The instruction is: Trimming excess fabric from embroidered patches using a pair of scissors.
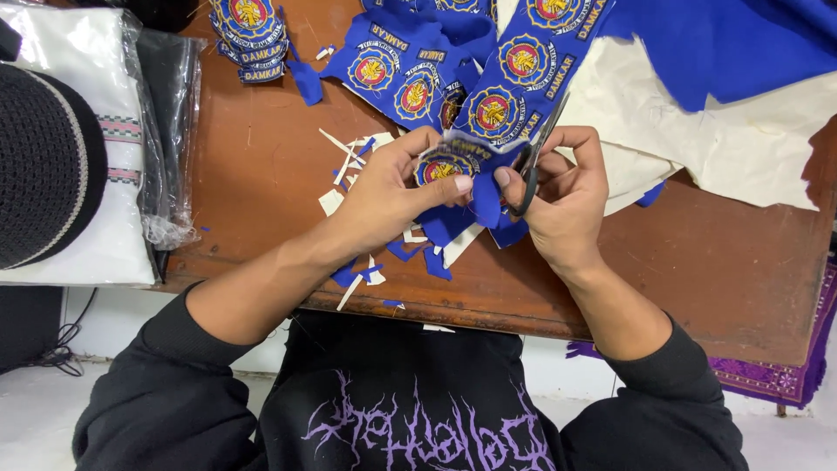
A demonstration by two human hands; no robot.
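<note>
Above the brown wooden worktop point(261, 166), an embroidered blue badge point(443, 166) at the end of a badge strip point(514, 78) is pinched in the left hand point(388, 187), while black scissors point(534, 166) are gripped in the right hand point(567, 196), blades against the strip.

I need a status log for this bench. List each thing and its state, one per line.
left hand: gripping the blue badge
right hand: holding black scissors, blades at the cloth
badge strip: uncut, attached
finished badges: stacked
scraps: scattered on wooden table
</note>
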